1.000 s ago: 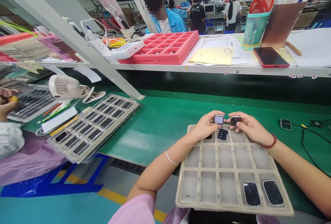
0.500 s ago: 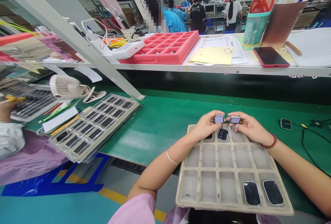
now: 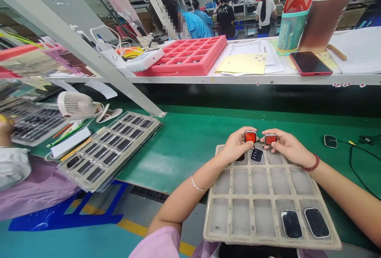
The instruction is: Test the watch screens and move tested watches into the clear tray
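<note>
My left grip [image 3: 238, 145] is clenched on a red-faced square watch case [image 3: 250, 137], my right grip [image 3: 290, 147] on a second watch case [image 3: 270, 139], both held just above the pulp tray [image 3: 268, 241] at its 12 o'clock edge. My fingers partly hide both, so "watch case" is my best reading.

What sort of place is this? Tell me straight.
Most likely an electronics assembly floor in a factory: a long green-matted workbench, a molded pulp tray of watch-shaped units, and rows of co-workers at benches beyond.
</note>
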Motion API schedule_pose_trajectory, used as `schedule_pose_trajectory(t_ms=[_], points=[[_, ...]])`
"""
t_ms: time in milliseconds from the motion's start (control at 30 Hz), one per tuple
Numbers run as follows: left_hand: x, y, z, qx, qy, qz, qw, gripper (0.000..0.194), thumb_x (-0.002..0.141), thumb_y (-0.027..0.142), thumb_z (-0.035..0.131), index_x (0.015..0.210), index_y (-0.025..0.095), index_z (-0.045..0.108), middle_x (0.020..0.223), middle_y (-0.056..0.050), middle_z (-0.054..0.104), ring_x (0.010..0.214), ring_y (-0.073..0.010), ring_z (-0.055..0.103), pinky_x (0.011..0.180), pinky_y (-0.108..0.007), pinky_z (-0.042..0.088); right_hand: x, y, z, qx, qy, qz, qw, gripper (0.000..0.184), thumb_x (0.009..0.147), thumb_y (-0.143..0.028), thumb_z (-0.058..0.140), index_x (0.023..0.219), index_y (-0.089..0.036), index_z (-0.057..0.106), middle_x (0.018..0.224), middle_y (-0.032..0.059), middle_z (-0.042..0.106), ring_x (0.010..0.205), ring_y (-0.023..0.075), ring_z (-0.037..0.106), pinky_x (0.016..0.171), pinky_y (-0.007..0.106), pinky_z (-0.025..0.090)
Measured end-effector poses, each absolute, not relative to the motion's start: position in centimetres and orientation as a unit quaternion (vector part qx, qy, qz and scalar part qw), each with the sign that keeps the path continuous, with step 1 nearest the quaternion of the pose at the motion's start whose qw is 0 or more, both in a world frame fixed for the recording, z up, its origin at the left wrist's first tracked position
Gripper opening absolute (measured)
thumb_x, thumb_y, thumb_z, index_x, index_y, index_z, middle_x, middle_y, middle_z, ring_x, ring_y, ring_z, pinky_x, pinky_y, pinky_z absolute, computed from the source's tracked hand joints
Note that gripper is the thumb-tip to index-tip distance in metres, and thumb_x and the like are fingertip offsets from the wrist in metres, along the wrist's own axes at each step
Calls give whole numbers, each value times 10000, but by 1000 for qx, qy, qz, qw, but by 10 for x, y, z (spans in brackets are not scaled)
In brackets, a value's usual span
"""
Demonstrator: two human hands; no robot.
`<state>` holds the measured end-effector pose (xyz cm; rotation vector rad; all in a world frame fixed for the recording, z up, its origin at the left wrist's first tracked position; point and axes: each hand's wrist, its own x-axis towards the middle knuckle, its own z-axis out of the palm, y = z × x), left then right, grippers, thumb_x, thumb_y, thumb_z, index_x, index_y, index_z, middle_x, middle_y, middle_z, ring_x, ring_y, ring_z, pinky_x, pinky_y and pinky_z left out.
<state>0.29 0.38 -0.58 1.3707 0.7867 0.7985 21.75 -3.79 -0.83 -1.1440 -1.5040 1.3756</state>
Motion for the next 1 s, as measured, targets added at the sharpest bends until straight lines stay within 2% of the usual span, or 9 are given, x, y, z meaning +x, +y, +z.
schedule_pose_trajectory(t_ms=[267, 633, 833, 1000], points=[[1, 3, -6, 602, 362, 344, 622, 507, 720, 194, 718, 1201, 161, 561, 930, -65, 683, 815, -146, 631, 759, -271, 490, 216, -37, -9, -440, -597, 545, 391, 384, 814, -198, 601, 1196, -229, 582, 1156, 100, 708, 914, 214, 728, 713, 334, 594], [1, 6, -7, 586, 360, 343, 640, 398, 699, 382, 787, 967, 135, 628, 824, -56, 697, 667, -117, 594, 647, -256, 490, 214, -37, -8, -439, -592, 547, 398, 323, 831, -179, 573, 1146, -224, 628, 1089, 83, 727, 853, 188, 741, 646, 285, 593], [-1, 3, -4, 590, 366, 336, 636, 400, 728, 462, 755, 928, 135, 638, 793, -57, 706, 619, -112, 592, 621, -253, 488, 215, -36, -7, -429, -581, 554, 414, 241, 869, -286, 591, 1087, -207, 656, 1034, 85, 743, 811, 193, 743, 568, 260, 577], [-1, 2, 1, 576, 388, 339, 634, 419, 757, 532, 699, 900, 142, 646, 786, -60, 705, 624, -128, 616, 591, -251, 481, 215, -37, -7, -427, -569, 568, 413, 230, 879, -366, 587, 1012, -194, 662, 939, 75, 759, 709, 159, 718, 524, 242, 544]])
